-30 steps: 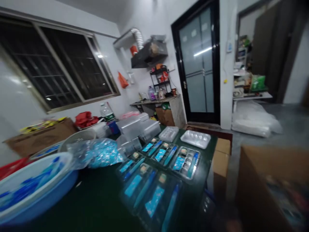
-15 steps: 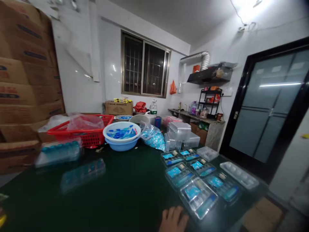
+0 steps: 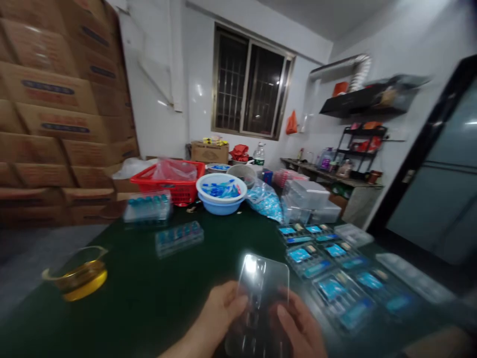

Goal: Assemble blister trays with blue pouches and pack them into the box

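Both my hands hold one clear plastic blister tray point(image 3: 264, 283) upright over the near edge of the dark green table point(image 3: 149, 293). My left hand point(image 3: 219, 314) pinches its left side with thumb on the front. My right hand point(image 3: 298, 330) grips its lower right side. Several filled blister packs with blue items point(image 3: 328, 271) lie in rows to the right of the tray.
A yellow tape roll point(image 3: 76, 276) lies at the table's left. A blue basin point(image 3: 221, 194), red basket point(image 3: 175, 181), a bag of blue pieces point(image 3: 265, 201) and clear tray stacks point(image 3: 305, 199) stand at the back. Stacked cardboard boxes point(image 3: 55, 114) fill the left wall.
The view has swung left across the table. Both hands have come up into view, now holding a clear blister tray; before, only one hand showed at the bottom edge.
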The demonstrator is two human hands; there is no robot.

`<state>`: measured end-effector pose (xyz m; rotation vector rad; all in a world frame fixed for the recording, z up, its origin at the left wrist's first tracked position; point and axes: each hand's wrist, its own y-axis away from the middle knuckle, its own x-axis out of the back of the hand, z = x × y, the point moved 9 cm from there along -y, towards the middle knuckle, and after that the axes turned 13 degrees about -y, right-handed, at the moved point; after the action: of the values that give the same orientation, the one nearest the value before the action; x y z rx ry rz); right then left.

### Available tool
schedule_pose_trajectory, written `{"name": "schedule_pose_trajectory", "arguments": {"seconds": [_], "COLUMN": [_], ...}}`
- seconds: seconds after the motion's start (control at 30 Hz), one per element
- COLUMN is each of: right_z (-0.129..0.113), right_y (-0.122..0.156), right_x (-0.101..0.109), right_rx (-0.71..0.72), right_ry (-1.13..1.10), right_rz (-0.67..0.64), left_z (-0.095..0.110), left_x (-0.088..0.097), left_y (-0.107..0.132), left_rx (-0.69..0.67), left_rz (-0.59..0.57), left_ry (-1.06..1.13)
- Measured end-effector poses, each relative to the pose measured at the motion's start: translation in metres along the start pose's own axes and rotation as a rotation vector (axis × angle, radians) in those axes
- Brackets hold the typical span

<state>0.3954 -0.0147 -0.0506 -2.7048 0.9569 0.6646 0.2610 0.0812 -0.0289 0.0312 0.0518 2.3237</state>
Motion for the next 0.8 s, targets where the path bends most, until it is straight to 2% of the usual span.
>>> {"name": "schedule_pose_trajectory", "arguments": {"seconds": [0.1, 0.17, 0.23, 0.27, 0.33, 0.4, 0.43, 0.5, 0.53, 0.6, 0.67, 0.73, 0.8], "right_z": [0.026, 0.035, 0.038, 0.039, 0.039, 0.043, 0.046, 0.053, 0.057, 0.067, 0.074, 0.074, 0.069], "right_y": [-0.006, -0.011, -0.02, -0.027, -0.044, -0.066, -0.079, -0.102, -0.112, -0.125, -0.135, -0.145, -0.16], "right_x": [-0.035, -0.052, -0.063, -0.068, -0.074, -0.071, -0.065, -0.047, -0.037, -0.019, -0.009, -0.003, -0.001], "right_rx": [-0.103, -0.173, -0.229, -0.248, -0.258, -0.234, -0.209, -0.15, -0.129, -0.118, -0.123, -0.085, -0.027], "right_ry": [0.032, 0.062, 0.092, 0.1, 0.102, 0.134, 0.177, 0.296, 0.348, 0.396, 0.409, 0.483, 0.592], "right_rz": [-0.154, -0.242, -0.292, -0.303, -0.309, -0.275, -0.24, -0.134, -0.079, -0.002, 0.037, 0.067, 0.1], "left_z": [-0.015, -0.019, -0.016, -0.012, 0.003, 0.026, 0.037, 0.052, 0.054, 0.048, 0.034, 0.019, 0.01], "left_x": [0.046, 0.065, 0.076, 0.08, 0.093, 0.121, 0.142, 0.185, 0.207, 0.243, 0.269, 0.282, 0.284], "left_y": [0.013, 0.015, 0.009, 0.003, -0.013, -0.033, -0.043, -0.063, -0.073, -0.092, -0.104, -0.111, -0.115], "left_rx": [0.063, 0.076, 0.074, 0.066, 0.038, 0.003, -0.004, -0.002, 0.025, 0.102, 0.191, 0.259, 0.284], "left_rz": [0.133, 0.179, 0.186, 0.175, 0.173, 0.251, 0.333, 0.422, 0.426, 0.368, 0.275, 0.171, 0.095], "left_ry": [0.019, 0.012, -0.047, -0.12, -0.422, -0.821, -0.959, -1.111, -1.189, -1.32, -1.405, -1.438, -1.432]}}
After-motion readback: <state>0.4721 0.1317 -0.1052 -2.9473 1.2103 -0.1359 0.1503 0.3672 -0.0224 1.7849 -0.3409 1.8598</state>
